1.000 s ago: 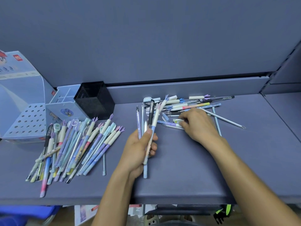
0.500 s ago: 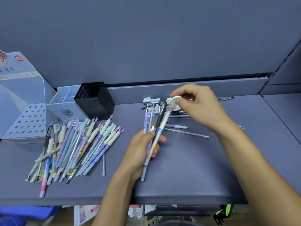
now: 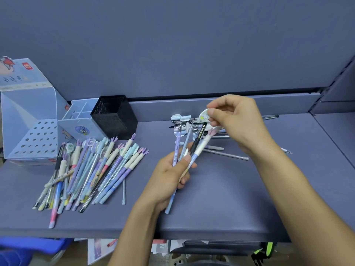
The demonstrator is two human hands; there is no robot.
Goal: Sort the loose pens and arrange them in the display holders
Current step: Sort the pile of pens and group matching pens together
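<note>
Head view. The left hand (image 3: 172,175) is curled round a fanned bundle of pens (image 3: 194,148) above the bench (image 3: 221,198). The right hand (image 3: 236,121) pinches a round-capped pen (image 3: 204,116) at the bundle's top. Advised: slide it in parallel, caps level. Loose pens (image 3: 226,154) lie just behind; the holders (image 3: 80,123) stand far left.

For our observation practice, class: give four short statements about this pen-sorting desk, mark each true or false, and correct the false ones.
1. The left hand grips a bundle of mixed pens. True.
2. The black mesh square holder is full of pens. False: no pens stick out of it.
3. The right hand pinches a pen with a round white charm top. True.
4. The large heap of pastel pens lies right of both hands. False: it lies left of them.
</note>
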